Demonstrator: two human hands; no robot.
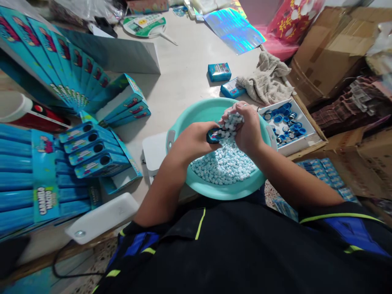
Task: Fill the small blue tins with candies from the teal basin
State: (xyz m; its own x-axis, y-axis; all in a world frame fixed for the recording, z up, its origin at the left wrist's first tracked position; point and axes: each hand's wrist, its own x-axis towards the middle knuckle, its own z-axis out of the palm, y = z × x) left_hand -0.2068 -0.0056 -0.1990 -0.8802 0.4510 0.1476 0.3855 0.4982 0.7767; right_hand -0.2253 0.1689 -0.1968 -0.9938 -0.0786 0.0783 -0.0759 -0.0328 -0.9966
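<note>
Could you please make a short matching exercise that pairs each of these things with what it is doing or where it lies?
Things:
1. Left hand
2. Right hand
3. Blue caps
4. Towel

States:
A. Lying in a white tray
B. Crumpled beside a small blue box
C. Holding a small dark container
D. Clutching a bunch of pale blue candies

Right pairs: 1-C; 2-D; 3-A; 4-B
</note>
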